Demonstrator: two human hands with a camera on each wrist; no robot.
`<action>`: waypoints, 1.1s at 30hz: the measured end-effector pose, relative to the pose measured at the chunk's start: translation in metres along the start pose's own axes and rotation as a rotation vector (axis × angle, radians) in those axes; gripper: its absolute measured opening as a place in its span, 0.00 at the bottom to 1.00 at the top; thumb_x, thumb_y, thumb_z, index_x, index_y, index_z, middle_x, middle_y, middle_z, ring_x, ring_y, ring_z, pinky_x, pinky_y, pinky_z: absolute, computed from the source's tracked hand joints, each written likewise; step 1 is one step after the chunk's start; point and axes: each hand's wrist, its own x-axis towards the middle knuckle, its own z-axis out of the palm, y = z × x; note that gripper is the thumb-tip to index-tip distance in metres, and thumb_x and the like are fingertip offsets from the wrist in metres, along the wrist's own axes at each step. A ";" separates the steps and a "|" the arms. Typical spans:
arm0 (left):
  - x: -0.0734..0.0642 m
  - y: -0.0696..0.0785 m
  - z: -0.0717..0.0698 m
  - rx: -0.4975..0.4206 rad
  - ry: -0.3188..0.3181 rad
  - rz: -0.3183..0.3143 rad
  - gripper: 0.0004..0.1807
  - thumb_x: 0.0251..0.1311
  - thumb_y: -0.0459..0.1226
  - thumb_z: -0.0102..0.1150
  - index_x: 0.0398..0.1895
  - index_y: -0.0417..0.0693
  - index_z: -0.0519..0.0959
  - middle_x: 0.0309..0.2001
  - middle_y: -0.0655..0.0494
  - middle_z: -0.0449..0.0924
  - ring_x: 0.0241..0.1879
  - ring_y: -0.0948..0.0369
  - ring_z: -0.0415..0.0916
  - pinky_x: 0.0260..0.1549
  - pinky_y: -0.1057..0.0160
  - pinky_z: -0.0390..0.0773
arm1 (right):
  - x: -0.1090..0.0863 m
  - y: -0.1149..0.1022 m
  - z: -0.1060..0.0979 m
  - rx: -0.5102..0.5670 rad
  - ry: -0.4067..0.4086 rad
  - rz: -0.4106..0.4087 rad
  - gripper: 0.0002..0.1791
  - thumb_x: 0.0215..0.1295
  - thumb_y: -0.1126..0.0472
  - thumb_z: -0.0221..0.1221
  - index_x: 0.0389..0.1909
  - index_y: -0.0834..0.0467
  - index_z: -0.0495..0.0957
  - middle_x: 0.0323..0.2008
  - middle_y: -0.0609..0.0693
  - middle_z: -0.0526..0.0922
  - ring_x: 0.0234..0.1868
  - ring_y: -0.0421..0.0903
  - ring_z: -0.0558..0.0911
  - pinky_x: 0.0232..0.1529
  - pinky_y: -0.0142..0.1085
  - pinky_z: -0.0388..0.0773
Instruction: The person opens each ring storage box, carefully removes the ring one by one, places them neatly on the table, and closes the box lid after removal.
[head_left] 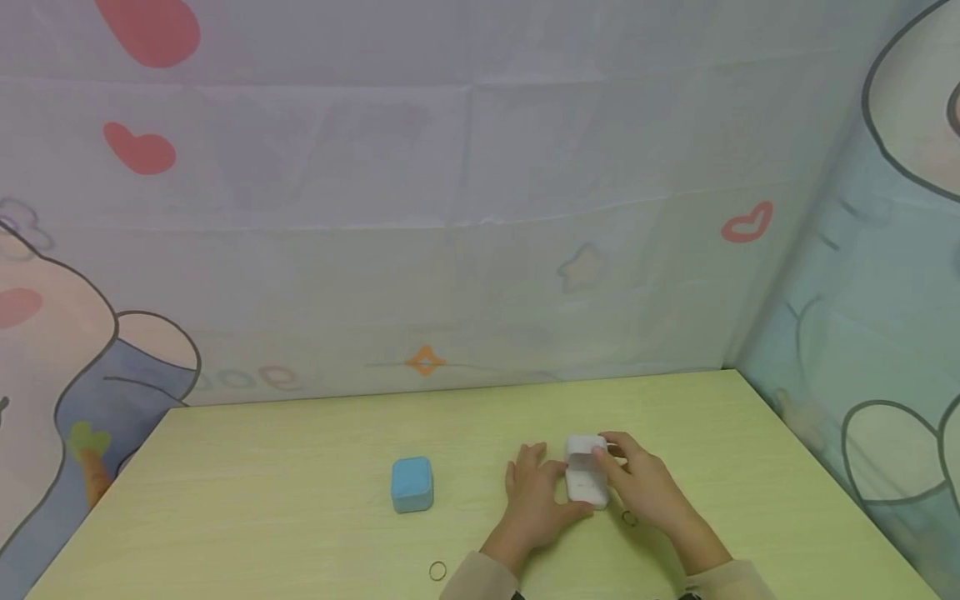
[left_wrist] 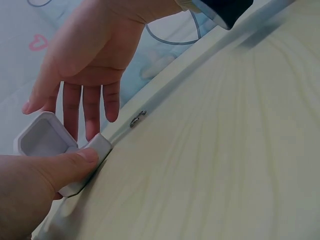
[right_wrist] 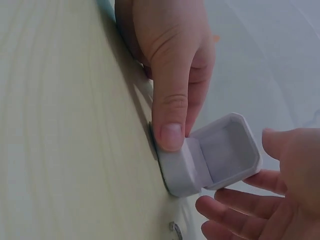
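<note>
A white ring box (head_left: 587, 487) stands on the table with its lid (right_wrist: 227, 150) raised. Its inside looks bare in the right wrist view. My left hand (head_left: 536, 500) grips the base, thumb (right_wrist: 171, 135) pressed on the front side and fingers partly hidden behind. At the lid is my right hand (head_left: 648, 487), its fingers (left_wrist: 91, 110) mostly straight and reaching behind it. The right thumb is close to the lid's rim; whether it touches I cannot tell. A thin ring (head_left: 629, 518) lies on the table just below the right hand.
A light blue box (head_left: 412, 485) sits left of the hands. Another thin ring (head_left: 438, 571) lies near the table's front. Behind the table (head_left: 285, 492) hangs a printed cloth (head_left: 337, 167), and more cloth closes off the right side.
</note>
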 end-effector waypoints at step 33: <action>0.001 -0.002 0.003 0.056 0.006 0.014 0.32 0.46 0.52 0.69 0.51 0.42 0.77 0.69 0.40 0.57 0.72 0.39 0.43 0.67 0.33 0.39 | 0.006 0.006 0.011 0.273 0.002 0.192 0.34 0.68 0.39 0.48 0.65 0.59 0.64 0.54 0.65 0.77 0.45 0.49 0.82 0.35 0.36 0.77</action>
